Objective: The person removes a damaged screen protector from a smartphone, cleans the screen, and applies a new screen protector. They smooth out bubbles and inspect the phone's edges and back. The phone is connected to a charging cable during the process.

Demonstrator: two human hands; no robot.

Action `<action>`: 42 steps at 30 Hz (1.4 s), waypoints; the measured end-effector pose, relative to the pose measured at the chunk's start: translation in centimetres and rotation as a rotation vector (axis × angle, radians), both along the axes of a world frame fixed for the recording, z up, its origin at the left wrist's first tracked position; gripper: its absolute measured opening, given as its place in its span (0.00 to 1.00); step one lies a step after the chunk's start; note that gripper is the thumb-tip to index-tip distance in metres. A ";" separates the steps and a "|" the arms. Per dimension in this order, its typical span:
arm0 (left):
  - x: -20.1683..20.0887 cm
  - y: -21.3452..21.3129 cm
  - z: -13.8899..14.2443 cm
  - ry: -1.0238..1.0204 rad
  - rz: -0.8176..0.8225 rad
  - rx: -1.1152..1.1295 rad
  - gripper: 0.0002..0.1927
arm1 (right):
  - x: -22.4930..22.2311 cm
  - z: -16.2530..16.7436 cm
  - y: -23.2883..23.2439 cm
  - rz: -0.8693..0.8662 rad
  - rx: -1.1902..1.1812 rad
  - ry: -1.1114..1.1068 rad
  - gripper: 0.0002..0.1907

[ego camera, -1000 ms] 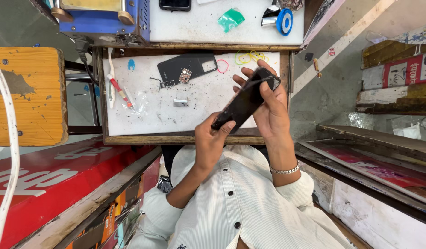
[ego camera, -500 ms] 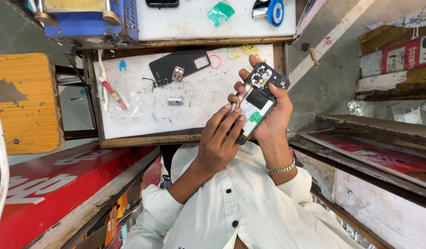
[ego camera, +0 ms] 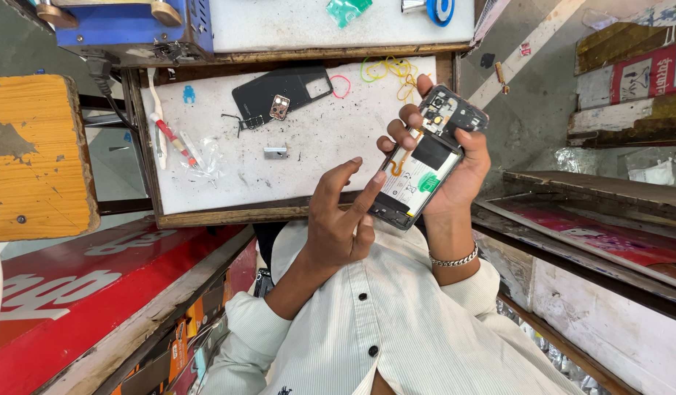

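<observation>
My right hand (ego camera: 462, 172), with a metal bracelet at the wrist, grips an opened phone (ego camera: 424, 164) tilted above my lap. The phone's back is off, so its white battery and dark circuit board show. My left hand (ego camera: 338, 219) is just left of the phone, and its index fingertip touches the lower left edge. The phone's black back cover (ego camera: 279, 91) lies on the white work board (ego camera: 235, 183) beyond my hands. A small metal part (ego camera: 276, 152) lies on the board near it.
A red-and-white tool (ego camera: 171, 137) and a clear plastic bit lie on the board's left side. Yellow rubber bands (ego camera: 387, 69) and a pink one (ego camera: 341, 86) lie near its far edge. A blue machine (ego camera: 126, 29) stands behind, a yellow wooden stool (ego camera: 34, 157) to the left, and a red board (ego camera: 74, 292) at lower left.
The phone has turned from its dark side to its open back facing me. My left hand slid from gripping its lower end to touching the edge with one fingertip.
</observation>
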State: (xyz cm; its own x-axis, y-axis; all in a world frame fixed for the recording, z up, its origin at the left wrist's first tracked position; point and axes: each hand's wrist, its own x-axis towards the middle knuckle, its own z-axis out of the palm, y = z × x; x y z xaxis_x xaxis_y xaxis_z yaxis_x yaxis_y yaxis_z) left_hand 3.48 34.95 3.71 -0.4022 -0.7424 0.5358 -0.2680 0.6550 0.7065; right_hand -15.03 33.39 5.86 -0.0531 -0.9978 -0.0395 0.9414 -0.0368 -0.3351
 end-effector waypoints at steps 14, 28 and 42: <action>-0.9 0.9 -0.1 0.620 -0.393 1.110 0.23 | 0.2 0.3 0.1 0.064 -0.054 0.078 0.42; -0.3 1.7 -0.3 0.606 -0.490 1.088 0.15 | 0.5 1.3 1.2 0.078 -0.093 0.072 0.40; -0.6 1.3 -1.3 0.610 -0.341 1.148 0.16 | 1.1 -1.8 1.1 0.133 0.156 0.193 0.37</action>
State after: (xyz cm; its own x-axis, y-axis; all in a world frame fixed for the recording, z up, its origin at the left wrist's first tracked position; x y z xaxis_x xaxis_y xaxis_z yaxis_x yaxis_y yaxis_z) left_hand 2.84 36.28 2.40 -0.5777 -0.8006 -0.1590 0.3405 -0.4134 0.8445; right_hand -13.93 34.52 4.09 0.0566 -0.9792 -0.1950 0.8527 0.1490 -0.5008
